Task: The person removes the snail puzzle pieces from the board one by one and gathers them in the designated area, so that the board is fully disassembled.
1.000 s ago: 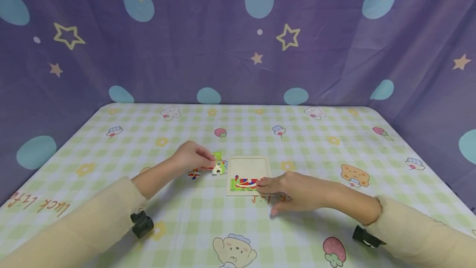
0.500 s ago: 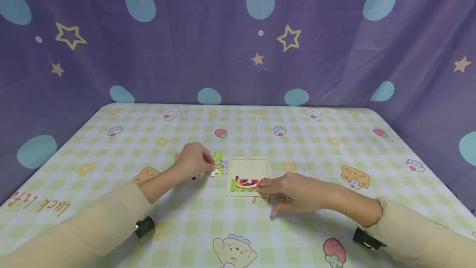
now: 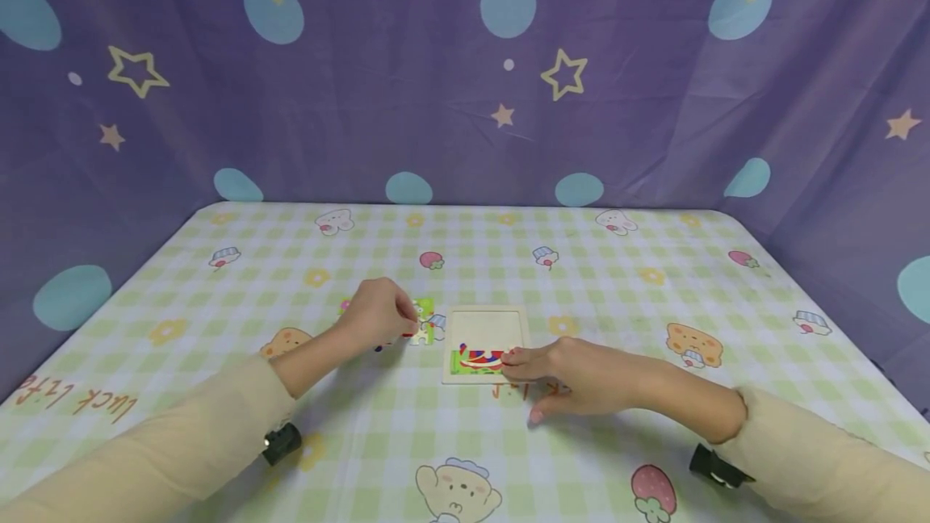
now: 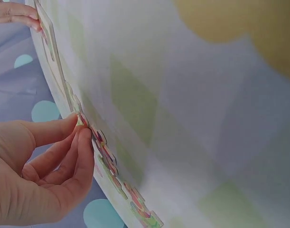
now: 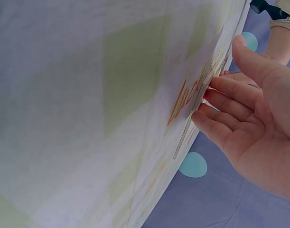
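In the head view my left hand [image 3: 379,313] is left of the puzzle tray, its thumb and fingertips pinching a small jigsaw piece [image 4: 82,119] low over the tablecloth. Partly behind its fingertips is a green jigsaw piece [image 3: 424,334], and more pieces [image 4: 107,154] lie in a row under the hand in the left wrist view. The shallow wooden puzzle tray [image 3: 485,329] has red, blue and green pieces [image 3: 475,359] fitted along its near edge. My right hand [image 3: 574,374] rests its extended fingertips on the tray's near right corner, thumb spread apart; the fingers cover part of that corner.
A green-and-white checked cloth [image 3: 465,265] with printed cartoons covers the table. Behind it hangs a purple curtain [image 3: 407,87] with stars and blue ovals. A small black device [image 3: 282,442] is strapped at each sleeve cuff.
My left hand has shifted slightly right and turned over the loose pieces, hiding more of them, then stayed nearly still. My right hand and the tray keep their places.
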Motion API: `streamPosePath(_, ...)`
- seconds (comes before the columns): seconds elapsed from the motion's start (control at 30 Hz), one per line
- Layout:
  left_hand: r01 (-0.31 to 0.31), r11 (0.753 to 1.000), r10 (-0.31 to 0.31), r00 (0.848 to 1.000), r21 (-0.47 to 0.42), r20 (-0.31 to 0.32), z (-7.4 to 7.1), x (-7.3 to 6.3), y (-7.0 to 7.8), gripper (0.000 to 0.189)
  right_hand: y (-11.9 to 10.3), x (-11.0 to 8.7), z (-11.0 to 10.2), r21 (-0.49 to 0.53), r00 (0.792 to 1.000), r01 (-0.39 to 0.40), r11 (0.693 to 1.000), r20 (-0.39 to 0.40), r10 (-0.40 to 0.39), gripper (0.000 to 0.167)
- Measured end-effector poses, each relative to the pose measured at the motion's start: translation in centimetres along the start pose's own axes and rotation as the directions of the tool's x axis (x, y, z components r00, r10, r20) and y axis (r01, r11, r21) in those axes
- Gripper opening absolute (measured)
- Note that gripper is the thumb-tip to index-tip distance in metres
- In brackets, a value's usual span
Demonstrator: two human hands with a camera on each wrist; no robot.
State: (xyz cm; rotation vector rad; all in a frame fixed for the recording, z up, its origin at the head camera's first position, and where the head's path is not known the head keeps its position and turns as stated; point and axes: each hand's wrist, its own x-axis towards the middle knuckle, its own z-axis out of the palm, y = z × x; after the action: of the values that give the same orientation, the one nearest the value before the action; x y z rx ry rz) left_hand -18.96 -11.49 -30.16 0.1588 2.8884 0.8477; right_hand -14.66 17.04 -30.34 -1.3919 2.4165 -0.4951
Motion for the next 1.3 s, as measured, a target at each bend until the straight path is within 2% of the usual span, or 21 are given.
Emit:
streamPosePath(0.13,-0.018,1.0,0.018,1.0,-0.002,-0.004,-0.2,-0.1,0.3,0.004,0.0,0.0,0.0,-0.001,1.0,0.002,1.0,0.0,-0.002,0.059)
streamPosePath(0.3,-0.1,0.995,0.1,0.995,0.005,-0.013,-0.1,-0.1,1.0,0.006,0.0,0.0,0.0,0.003,1.0,-0.001,1.0,0.002,0.001,0.059)
streamPosePath(0.47,-0.177,0.983,0.179,0.983,-0.042,0.043,0.7,-0.5,1.7,0.009,0.0,0.0,0.0,-0.006,1.0,0.001,1.0,-0.001,-0.001,0.059)
streamPosePath(0.7,-0.267,0.962,0.273,0.953,-0.065,0.133,2.2,-1.4,2.5,0.015,0.1,0.1,0.0,-0.015,1.0,0.011,1.0,-0.01,-0.011,0.059)
streamPosePath(0.83,-0.285,0.958,0.287,0.946,-0.034,0.154,2.8,-1.7,2.9,0.018,0.2,0.1,0.0,-0.002,1.0,0.011,1.0,-0.013,-0.011,0.059)
streamPosePath(1.07,-0.3,0.953,0.293,0.945,0.032,0.144,3.1,-1.9,3.1,0.02,0.4,0.0,0.0,0.051,1.0,-0.023,0.998,0.011,0.022,0.059)
streamPosePath(1.3,-0.293,0.956,0.288,0.948,0.018,0.138,3.1,-2.1,3.3,0.021,0.3,-0.3,-0.6,-0.04,1.0,-0.003,0.999,0.029,0.004,0.055)
